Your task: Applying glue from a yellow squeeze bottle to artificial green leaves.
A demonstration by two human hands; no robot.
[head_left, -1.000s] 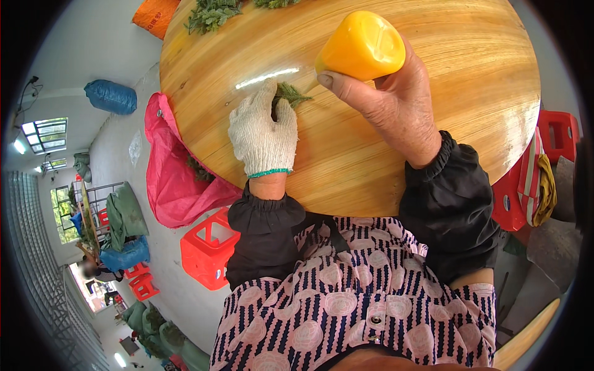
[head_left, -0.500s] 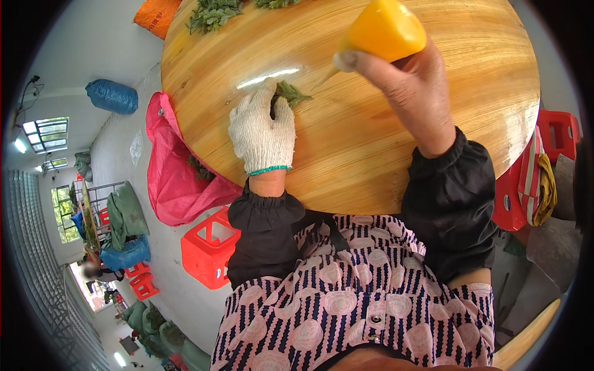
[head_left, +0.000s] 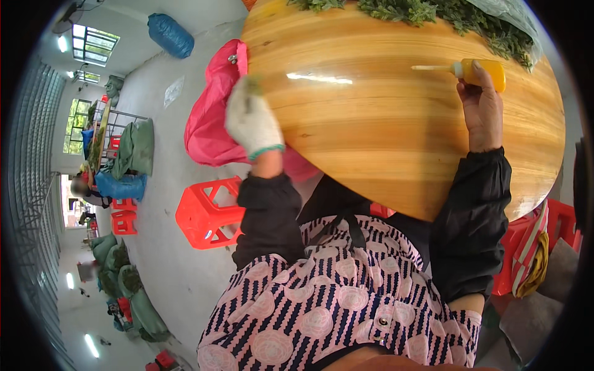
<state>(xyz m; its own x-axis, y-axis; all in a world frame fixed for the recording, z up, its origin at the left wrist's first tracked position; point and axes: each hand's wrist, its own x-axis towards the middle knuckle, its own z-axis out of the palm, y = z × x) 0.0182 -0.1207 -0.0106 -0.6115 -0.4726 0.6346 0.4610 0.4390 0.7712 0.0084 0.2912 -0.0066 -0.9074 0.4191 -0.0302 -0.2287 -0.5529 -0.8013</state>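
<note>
My left hand (head_left: pixel 253 120), in a white knitted glove with a green cuff, is smeared by motion at the left edge of the round wooden table (head_left: pixel 359 130). At its fingertips shows a blurred green sprig (head_left: pixel 253 86). Just beside and beneath this hand hangs a bright pink bag (head_left: pixel 213 127). My bare right hand (head_left: pixel 482 114) is closed round a yellow squeeze bottle (head_left: pixel 486 75) over the right side of the table. The bottle lies sideways in the grip, its long thin nozzle pointing left.
Green sprigs (head_left: pixel 402 11) lie along the table's far edge, partly under a clear plastic bag (head_left: pixel 510 18). A red stool (head_left: pixel 213 213) stands on the floor at left. Red stools and a striped bag (head_left: pixel 529 253) are at right. A blue sack (head_left: pixel 170 36) lies far left.
My left hand has moved from the tabletop to the table's left edge by the pink bag, with the sprig. My right hand has drawn the bottle rightward, away from it. The view has shifted.
</note>
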